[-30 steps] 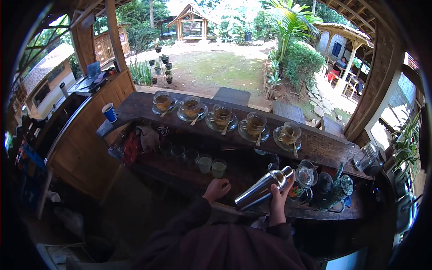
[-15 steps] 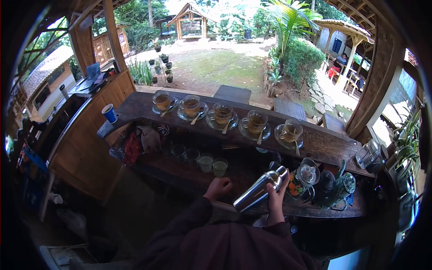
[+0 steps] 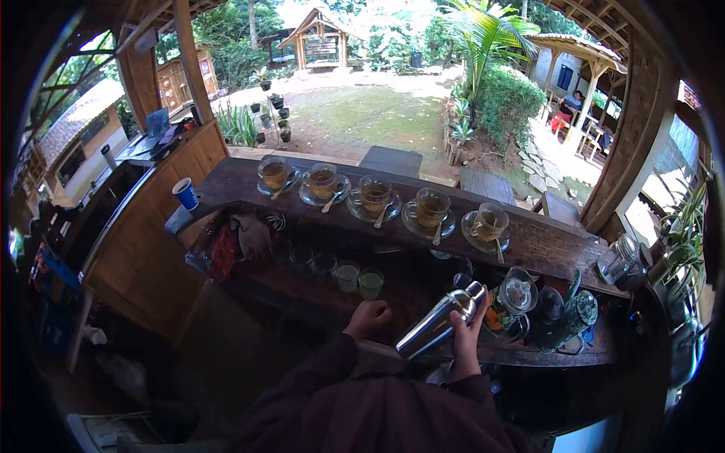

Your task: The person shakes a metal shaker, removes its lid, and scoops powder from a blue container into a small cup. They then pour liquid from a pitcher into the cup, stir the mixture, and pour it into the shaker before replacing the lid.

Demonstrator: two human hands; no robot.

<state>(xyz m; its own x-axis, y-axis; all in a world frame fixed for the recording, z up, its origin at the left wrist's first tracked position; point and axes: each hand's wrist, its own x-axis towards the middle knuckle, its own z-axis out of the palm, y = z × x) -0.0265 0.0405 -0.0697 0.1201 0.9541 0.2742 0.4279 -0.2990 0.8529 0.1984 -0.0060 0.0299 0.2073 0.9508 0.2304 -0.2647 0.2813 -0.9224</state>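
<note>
My right hand (image 3: pixel 467 331) grips a shiny metal cocktail shaker (image 3: pixel 436 323), which is tilted with its capped end up to the right and its base down to the left. At the lower counter's near edge, my left hand (image 3: pixel 368 318) is closed with its fingers curled, and I see nothing in it. Just beyond it stand a glass of pale liquid (image 3: pixel 370 284) and a second pale-filled glass (image 3: pixel 347 276). Several darker glasses, including one clear glass (image 3: pixel 325 263), continue that row leftward.
Several glass cups of brown drink, one a cup (image 3: pixel 375 195), stand on saucers with spoons along the upper counter (image 3: pixel 544 249). Right of the shaker are a lidded glass jar (image 3: pixel 517 291) and a green speckled pot (image 3: pixel 580 309). A blue paper cup (image 3: pixel 185 194) stands left.
The view has shifted very slightly. My right hand still holds the tilted shaker, and my left hand stays closed at the counter edge.
</note>
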